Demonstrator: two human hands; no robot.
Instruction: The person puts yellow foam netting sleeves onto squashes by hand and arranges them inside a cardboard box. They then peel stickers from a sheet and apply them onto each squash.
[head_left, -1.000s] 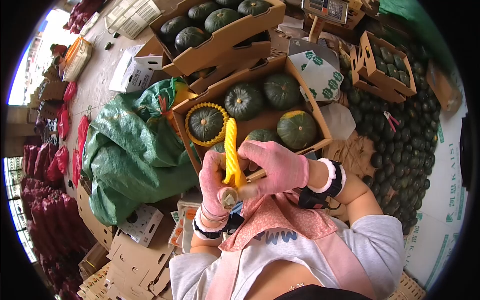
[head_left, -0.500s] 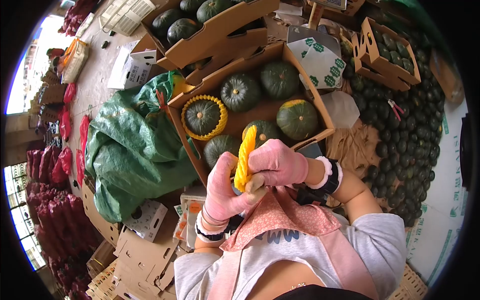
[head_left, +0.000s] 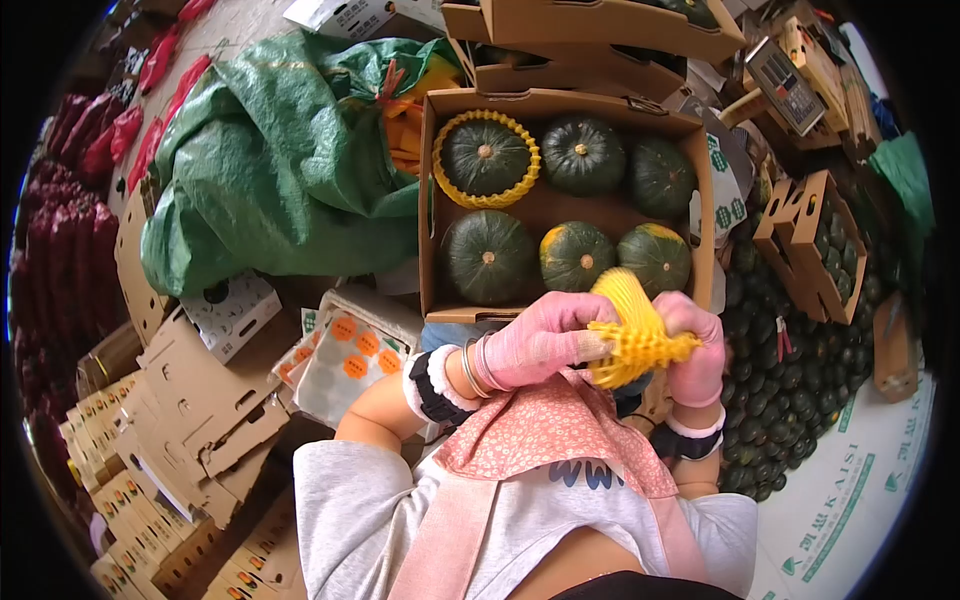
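A yellow foam net sleeve (head_left: 640, 335) is stretched between my two hands, above the near edge of an open cardboard box (head_left: 565, 102). My left hand (head_left: 540, 340), in a pink glove, pinches its left side. At the other side, my pink-gloved right hand (head_left: 693, 345) has its fingers closed on the net. The box holds several dark green squashes, among them a squash (head_left: 488, 157) ringed by a yellow net at the far left. Closest to my hands are a squash with an orange patch (head_left: 577, 258) and another squash (head_left: 653, 255), partly covered by the net.
Left of the box slumps a green woven sack (head_left: 290, 160) with yellow-orange nets at its mouth. Flattened cardboard (head_left: 205, 410) and a sheet of orange stickers (head_left: 360, 345) lie at lower left. On the right are a pile of small dark squashes (head_left: 780, 400) and a scale display (head_left: 785, 85).
My view has turned, so the box appears farther right and squarer. The net has gone from a narrow folded strip to a spread, opened shape, with my hands farther apart.
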